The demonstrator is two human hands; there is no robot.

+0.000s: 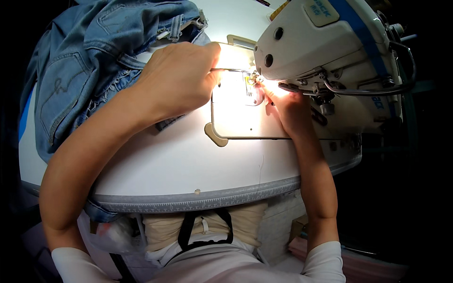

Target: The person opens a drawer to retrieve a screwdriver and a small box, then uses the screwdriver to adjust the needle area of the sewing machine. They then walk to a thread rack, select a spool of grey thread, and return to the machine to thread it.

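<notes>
Darkness surrounds a white tabletop (188, 174) lit by strong lamplight, with a ruler strip (170, 203) along its near edge at six o'clock. From the picture's centre, a white sewing machine (306, 52) stands toward one o'clock, its presser foot (255, 78) nearly at twelve. Blue jeans (108, 61) lie heaped at ten o'clock.

The person's left hand (181, 78), toward eleven o'clock, is closed around a thin metal tool (231, 70), perhaps tweezers, whose tip points toward three o'clock and reaches the presser foot. The right hand (289, 104), at one o'clock, has its fingertips close by on the other side; glare hides whether they pinch anything.

Close work around the foot seems to be the step in hand. It would go best with the right wrist resting on the machine bed (245, 127), the tool moved in small strokes, both feet off the pedal, and the lamp angled to cut the glare.
</notes>
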